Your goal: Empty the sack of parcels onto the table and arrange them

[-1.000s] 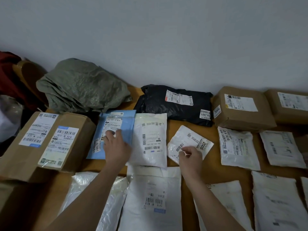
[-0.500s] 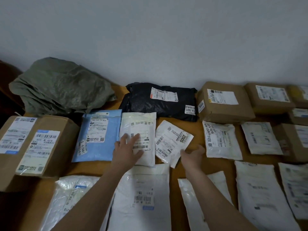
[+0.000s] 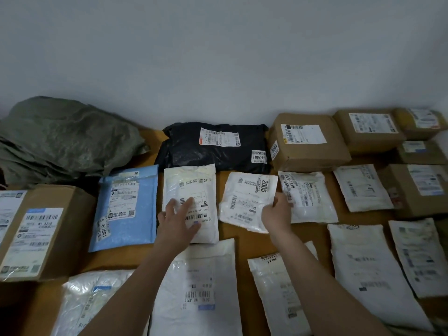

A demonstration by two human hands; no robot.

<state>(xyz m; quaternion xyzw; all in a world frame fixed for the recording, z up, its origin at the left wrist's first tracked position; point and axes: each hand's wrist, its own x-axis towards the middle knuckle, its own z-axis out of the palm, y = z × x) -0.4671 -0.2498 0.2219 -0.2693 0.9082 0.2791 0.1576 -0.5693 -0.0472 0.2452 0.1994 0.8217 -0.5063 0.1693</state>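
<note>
My left hand lies flat-fingered on one white mailer while my right hand pinches the tilted 2005 packet, which risks overlapping its right neighbour.

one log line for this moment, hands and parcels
left hand: flat on white mailer | right hand: pinching 2005 packet edge | sack: empty, back left

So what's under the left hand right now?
The left hand lies flat with spread fingers on a white mailer, over its barcode label. The label part beneath the palm is hidden.
</note>
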